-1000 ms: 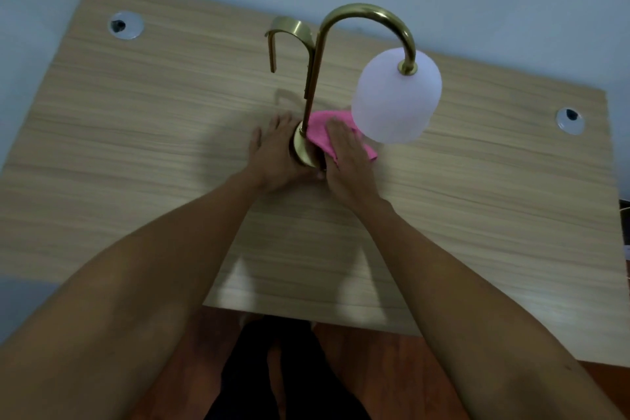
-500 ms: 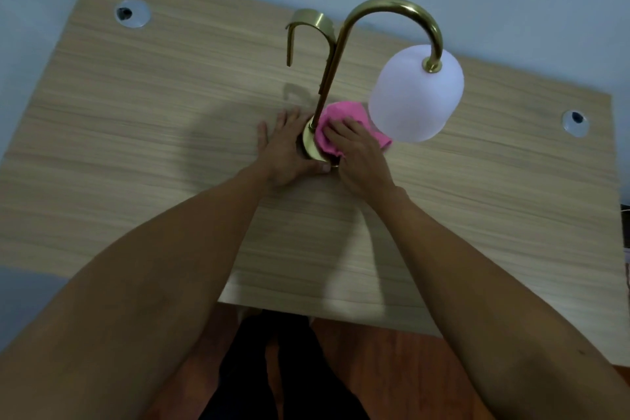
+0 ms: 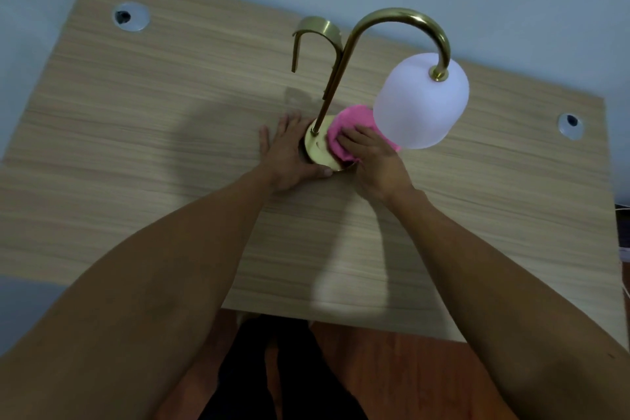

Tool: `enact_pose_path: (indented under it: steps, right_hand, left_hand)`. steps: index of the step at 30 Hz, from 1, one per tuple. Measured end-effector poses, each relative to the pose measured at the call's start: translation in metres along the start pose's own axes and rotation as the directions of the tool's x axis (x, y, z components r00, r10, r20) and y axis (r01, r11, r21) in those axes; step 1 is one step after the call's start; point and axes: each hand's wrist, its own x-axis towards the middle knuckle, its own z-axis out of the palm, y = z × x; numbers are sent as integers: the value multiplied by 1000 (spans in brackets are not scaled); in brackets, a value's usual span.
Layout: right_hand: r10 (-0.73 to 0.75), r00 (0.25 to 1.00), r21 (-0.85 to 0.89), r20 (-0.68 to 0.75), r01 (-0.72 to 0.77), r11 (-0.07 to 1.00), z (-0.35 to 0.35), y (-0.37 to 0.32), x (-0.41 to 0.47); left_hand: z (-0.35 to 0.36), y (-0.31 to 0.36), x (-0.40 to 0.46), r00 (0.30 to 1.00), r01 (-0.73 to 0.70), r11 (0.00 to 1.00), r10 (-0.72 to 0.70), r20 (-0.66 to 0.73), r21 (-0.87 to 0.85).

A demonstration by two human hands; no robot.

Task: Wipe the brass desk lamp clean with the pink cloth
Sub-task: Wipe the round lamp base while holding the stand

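Observation:
The brass desk lamp [image 3: 344, 68] stands mid-desk with a curved gold neck, a flat hook-shaped handle behind it and a white frosted shade [image 3: 421, 102] hanging at the right. Its round brass base [image 3: 317, 150] lies between my hands. My left hand [image 3: 289, 157] rests flat on the desk against the base's left edge, thumb along the front rim. The pink cloth [image 3: 351, 123] covers the right part of the base, partly hidden under the shade. My right hand [image 3: 375, 160] presses on the cloth with slightly bent fingers.
The wooden desk [image 3: 170, 147] reaches to a pale blue wall. Two round cable grommets sit at the back left [image 3: 130, 16] and at the right [image 3: 570, 125]. The desk's front edge runs just below my forearms, with wooden floor and my dark-trousered legs beneath.
My right hand has slid the cloth rightward across the base, uncovering more brass near the stem. The left hand stays against the base. The camera view has shifted slightly.

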Motion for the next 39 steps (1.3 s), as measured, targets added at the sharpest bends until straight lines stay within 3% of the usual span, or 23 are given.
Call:
enact_pose_path:
  steps: [4, 9, 14, 20, 26, 30, 36, 39]
  right_hand:
    - [32, 999, -23, -22, -32, 999, 0, -20, 24]
    - [-110, 993, -28, 52, 112, 993, -1, -8, 7]
    - [15, 1000, -65, -8, -15, 998, -6, -11, 20]
    - [-85, 996, -10, 5, 85, 996, -3, -18, 11]
    - [21, 1000, -50, 4, -21, 999, -8, -17, 24]
    - [-112, 994, -17, 10, 112, 994, -1, -21, 4]
    - [23, 999, -11, -46, -23, 1000, -7, -14, 6]
    - [-64, 998, 4, 6, 64, 998, -2, -27, 9]
  left_hand:
    - [-1, 0, 1, 1000, 6, 1000, -6, -10, 3]
    - [0, -1, 2, 1000, 4, 1000, -4, -18, 3]
    - [-1, -1, 2, 1000, 0, 1000, 0, -23, -11]
    - [-3, 0, 2, 1000, 13, 1000, -13, -18, 17]
    - [-7, 2, 1, 1000, -4, 1000, 4, -11, 3]
    - [-5, 2, 2, 1000, 9, 999, -9, -10, 47]
    - [-4, -1, 3, 1000, -10, 1000, 11, -20, 23]
    - [-2, -1, 3, 1000, -8, 999, 9, -28, 36]
